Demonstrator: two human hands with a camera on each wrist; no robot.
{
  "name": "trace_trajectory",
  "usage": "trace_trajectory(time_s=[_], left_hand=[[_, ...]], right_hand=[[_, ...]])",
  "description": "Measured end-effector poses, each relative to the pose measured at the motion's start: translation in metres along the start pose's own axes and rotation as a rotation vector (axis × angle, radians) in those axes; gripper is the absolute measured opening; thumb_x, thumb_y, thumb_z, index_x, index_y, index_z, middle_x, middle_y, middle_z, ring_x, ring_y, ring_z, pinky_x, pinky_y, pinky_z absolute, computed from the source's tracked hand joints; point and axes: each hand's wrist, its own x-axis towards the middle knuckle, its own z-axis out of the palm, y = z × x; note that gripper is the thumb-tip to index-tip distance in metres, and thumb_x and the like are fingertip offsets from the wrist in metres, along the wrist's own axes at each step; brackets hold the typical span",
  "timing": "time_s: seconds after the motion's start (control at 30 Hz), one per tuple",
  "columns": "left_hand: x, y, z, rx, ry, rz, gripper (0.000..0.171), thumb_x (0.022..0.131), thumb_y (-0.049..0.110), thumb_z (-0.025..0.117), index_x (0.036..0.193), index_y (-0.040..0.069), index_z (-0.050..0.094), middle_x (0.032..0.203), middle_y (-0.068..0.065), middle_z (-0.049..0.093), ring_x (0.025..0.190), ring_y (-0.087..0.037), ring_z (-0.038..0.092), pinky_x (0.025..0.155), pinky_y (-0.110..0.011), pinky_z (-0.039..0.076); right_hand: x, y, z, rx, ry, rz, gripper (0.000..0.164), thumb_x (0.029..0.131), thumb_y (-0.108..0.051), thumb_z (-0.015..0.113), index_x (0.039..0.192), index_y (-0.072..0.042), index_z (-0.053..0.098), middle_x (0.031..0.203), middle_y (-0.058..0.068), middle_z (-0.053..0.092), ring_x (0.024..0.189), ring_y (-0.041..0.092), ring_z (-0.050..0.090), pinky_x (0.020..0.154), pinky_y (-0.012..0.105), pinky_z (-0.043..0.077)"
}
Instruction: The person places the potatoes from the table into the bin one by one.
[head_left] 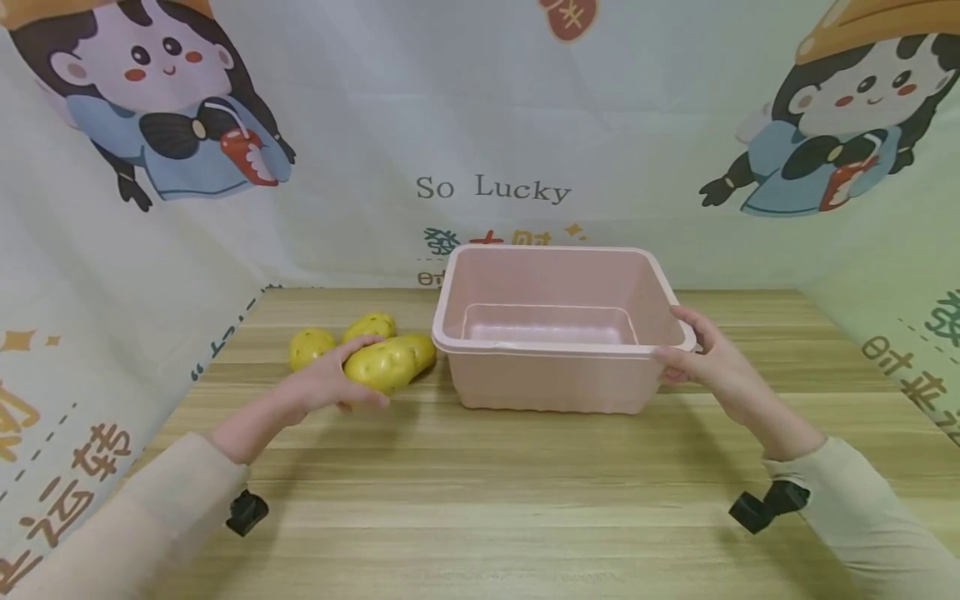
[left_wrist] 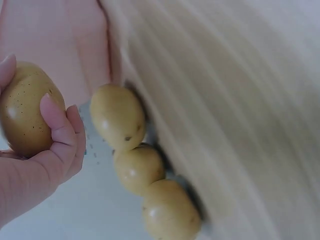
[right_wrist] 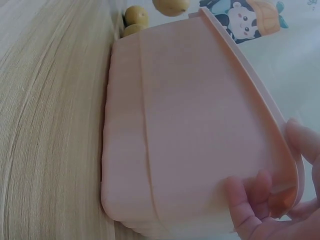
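Note:
My left hand (head_left: 333,379) grips a yellow potato (head_left: 381,365), its fingers and thumb curled around the sides. In the left wrist view the held potato (left_wrist: 31,110) is raised off the table. Behind it, three more potatoes lie in a row: one at the left (head_left: 310,347), one in the middle (head_left: 369,326), and one at the right (head_left: 422,353), partly hidden by the held one. A pink plastic bin (head_left: 555,379) stands upright to the right of them. My right hand (head_left: 716,367) holds the bin's right rim, thumb and fingers on either side of it.
The wooden table (head_left: 480,500) carries the bin and potatoes. A printed cloth (head_left: 360,125) hangs behind and at both sides, close to the table's back edge. Black wrist cameras (head_left: 247,512) sit at both sleeves.

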Motion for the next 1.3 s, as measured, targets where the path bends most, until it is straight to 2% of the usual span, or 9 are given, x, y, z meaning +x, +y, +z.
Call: trace_trajectory(time_s=[0.33,0.6,0.77,0.9,1.3], left_hand=[[0.002,0.034,-0.013,-0.002,0.010,0.029,0.091,0.072,0.021,0.076,0.145,0.018,0.021,0.130,-0.022,0.035,0.105,-0.031,0.042,0.068,-0.033,0.048],[0.004,0.062,-0.019,-0.007,0.009,0.013,0.090,0.074,0.020,0.074,0.145,0.021,0.019,0.132,-0.021,0.035,0.107,-0.032,0.043,0.072,-0.034,0.049],[0.006,0.076,-0.023,0.026,0.011,-0.004,0.092,0.074,0.022,0.074,0.146,0.023,0.016,0.132,-0.020,0.037,0.105,-0.031,0.047,0.077,-0.037,0.049],[0.010,0.088,-0.027,0.047,0.001,0.012,0.092,0.075,0.022,0.073,0.146,0.023,0.016,0.131,-0.019,0.038,0.105,-0.030,0.047,0.076,-0.034,0.049],[0.026,0.132,-0.022,0.057,-0.031,0.056,0.087,0.076,0.021,0.071,0.145,0.025,0.019,0.131,-0.016,0.036,0.102,-0.028,0.044,0.070,-0.031,0.048]], right_hand=[[0.002,0.000,-0.002,0.004,0.010,-0.013,0.075,0.091,-0.018,0.056,0.146,-0.004,0.008,0.133,0.024,0.030,0.076,0.004,0.056,0.073,0.022,0.052],[0.001,-0.002,-0.003,0.005,0.017,-0.016,0.074,0.091,-0.018,0.056,0.146,-0.003,0.009,0.129,0.024,0.032,0.075,0.003,0.056,0.072,0.022,0.051],[0.001,-0.001,-0.002,0.009,0.009,-0.018,0.075,0.091,-0.018,0.056,0.146,-0.004,0.008,0.134,0.025,0.029,0.077,0.004,0.056,0.072,0.023,0.051],[0.001,-0.002,-0.002,0.012,0.008,-0.018,0.074,0.091,-0.018,0.056,0.146,-0.004,0.009,0.134,0.025,0.029,0.078,0.004,0.056,0.074,0.025,0.052],[0.001,0.001,-0.001,0.015,0.007,-0.013,0.075,0.090,-0.019,0.057,0.146,-0.004,0.009,0.136,0.026,0.027,0.080,0.004,0.056,0.074,0.024,0.051]])
